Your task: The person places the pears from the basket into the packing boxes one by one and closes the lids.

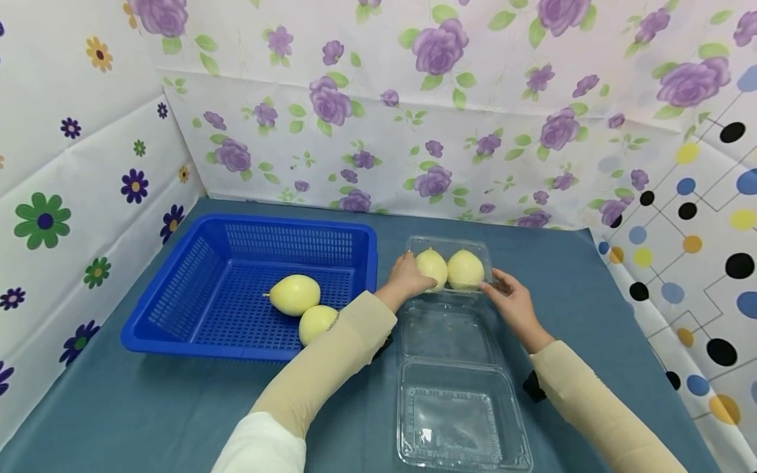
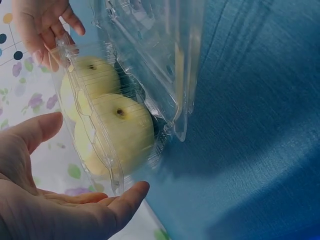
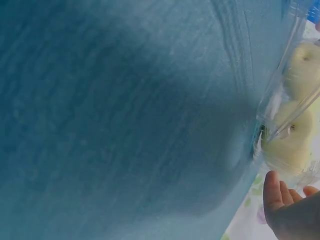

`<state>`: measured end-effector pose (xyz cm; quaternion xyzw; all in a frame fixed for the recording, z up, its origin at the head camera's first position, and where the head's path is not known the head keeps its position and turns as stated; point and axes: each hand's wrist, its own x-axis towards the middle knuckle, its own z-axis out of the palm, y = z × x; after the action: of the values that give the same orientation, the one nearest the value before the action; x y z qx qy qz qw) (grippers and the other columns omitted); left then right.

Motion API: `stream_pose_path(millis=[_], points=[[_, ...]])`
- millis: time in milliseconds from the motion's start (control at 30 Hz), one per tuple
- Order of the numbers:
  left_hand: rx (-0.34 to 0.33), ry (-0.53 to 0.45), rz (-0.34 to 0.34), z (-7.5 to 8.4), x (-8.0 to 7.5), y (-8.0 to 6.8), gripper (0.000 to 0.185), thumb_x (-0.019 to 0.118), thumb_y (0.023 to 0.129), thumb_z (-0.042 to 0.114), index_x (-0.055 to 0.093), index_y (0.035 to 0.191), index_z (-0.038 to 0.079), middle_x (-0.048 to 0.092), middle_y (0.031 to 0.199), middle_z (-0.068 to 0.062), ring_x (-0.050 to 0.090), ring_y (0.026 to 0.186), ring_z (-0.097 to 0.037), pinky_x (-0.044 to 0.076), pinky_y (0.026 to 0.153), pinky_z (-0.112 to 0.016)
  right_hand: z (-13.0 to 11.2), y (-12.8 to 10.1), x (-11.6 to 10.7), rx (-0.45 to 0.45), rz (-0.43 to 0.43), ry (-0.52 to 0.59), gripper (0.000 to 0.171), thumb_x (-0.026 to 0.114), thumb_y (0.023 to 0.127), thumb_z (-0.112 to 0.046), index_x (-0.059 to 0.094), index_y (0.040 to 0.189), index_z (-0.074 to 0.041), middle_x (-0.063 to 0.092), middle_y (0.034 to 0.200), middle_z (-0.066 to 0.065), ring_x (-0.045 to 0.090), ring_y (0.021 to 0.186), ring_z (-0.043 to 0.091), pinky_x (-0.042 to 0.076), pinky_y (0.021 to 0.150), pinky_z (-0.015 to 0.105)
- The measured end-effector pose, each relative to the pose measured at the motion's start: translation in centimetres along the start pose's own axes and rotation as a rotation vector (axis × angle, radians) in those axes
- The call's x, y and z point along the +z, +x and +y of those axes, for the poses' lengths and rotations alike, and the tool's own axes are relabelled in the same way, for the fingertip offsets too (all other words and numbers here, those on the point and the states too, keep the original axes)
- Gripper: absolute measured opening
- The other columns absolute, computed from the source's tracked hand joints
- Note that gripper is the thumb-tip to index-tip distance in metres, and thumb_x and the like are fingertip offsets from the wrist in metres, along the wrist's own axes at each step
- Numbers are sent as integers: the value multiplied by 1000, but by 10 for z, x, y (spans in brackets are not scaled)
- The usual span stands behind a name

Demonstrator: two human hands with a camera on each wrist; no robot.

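with the left hand (image 1: 409, 274) and right hand (image 1: 514, 302) both open and relaxed at opposite ends of the far, clear rectangular plastic box (image 1: 452, 244) right of centre, steady it evenly (its two pale-yellow round fruits (image 1: 465, 268) probably bruise easily).

**Bright ahead, dimmer at the wrists**

The head view is bright and mostly sharp, its light soft and even across the wall (image 1: 378, 154). A faint shadow lies under the basket (image 1: 236, 353); white glints mark the near box (image 1: 452, 424). The left wrist view is dimmer, with broad shadow at lower right. In the right wrist view, the cloth (image 3: 125, 125) blurs under dark patches and the fruit (image 3: 287, 150) looks hazy.
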<state>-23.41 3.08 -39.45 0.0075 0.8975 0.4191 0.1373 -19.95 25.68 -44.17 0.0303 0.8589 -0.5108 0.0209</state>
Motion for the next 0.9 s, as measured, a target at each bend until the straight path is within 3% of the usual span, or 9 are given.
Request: stream_pose_path(millis=[333, 900], points=[[7, 155, 18, 1, 2, 3, 72, 64, 91, 34, 31, 147, 2, 27, 155, -15, 32, 139, -32, 35, 110, -44, -4, 5, 4, 48, 52, -34, 68, 57, 95, -36, 30, 149, -5, 31, 152, 18, 35, 136, 35, 37, 106, 51], [-14, 234, 0, 7, 0, 6, 75, 61, 92, 35, 26, 149, 2, 26, 155, -13, 29, 141, -30, 32, 112, -41, -4, 12, 1, 22, 23, -56, 70, 57, 95, -38, 27, 150, -8, 28, 154, 16, 37, 135, 36, 39, 104, 52]])
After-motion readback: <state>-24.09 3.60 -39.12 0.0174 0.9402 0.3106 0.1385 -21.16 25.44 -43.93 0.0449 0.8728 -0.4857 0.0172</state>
